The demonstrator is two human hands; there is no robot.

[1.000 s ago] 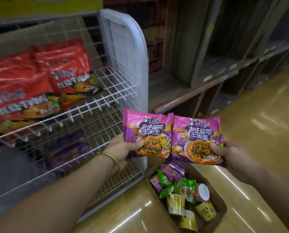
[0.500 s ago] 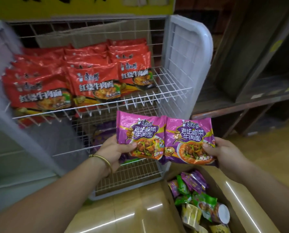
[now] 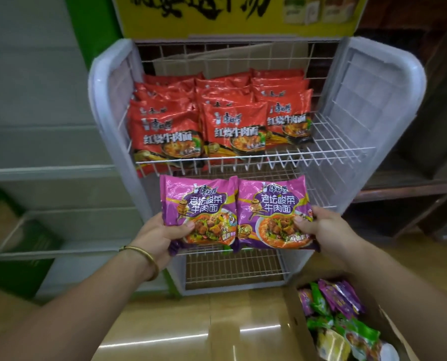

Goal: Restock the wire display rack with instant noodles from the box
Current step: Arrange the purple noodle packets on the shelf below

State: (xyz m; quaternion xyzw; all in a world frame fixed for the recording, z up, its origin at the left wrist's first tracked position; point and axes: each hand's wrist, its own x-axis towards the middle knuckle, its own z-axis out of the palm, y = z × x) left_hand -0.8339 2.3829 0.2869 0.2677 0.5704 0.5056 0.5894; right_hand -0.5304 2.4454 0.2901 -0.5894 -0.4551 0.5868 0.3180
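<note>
Box (image 3: 296, 319): cardboard, open, on the floor (image 3: 191, 321) at the lower right, just in front of the rack's right foot. It holds loose purple and green noodle packs (image 3: 331, 306).
Left grip (image 3: 160, 238): clenched on the lower left corner of the left purple pack (image 3: 199, 204), thumb on its face. A gold bracelet (image 3: 144, 256) sits on the wrist.
Right grip (image 3: 326, 230): clenched on the lower right edge of the right purple pack (image 3: 272, 207), thumb on its face.
Purple packs: held side by side with inner edges touching, faces up, in the air in front of the lower shelf (image 3: 233, 267) and below the upper shelf's front rail.
Wire rack (image 3: 347, 152): white, two tiers in view. The visible front strip of the lower shelf is bare wire; the packs hide the rest.
Upper shelf (image 3: 334, 142): three overlapping rows of red packs (image 3: 233, 126), with bare wire at its right end.
Yellow sign (image 3: 217, 16): above the rack's back.
Step in hand: carrying two packs from box to rack, by my reading; not yet set down.
Next move: likely a push in under the upper rail, then laying both flat on the lower shelf, clear of its front lip.
</note>
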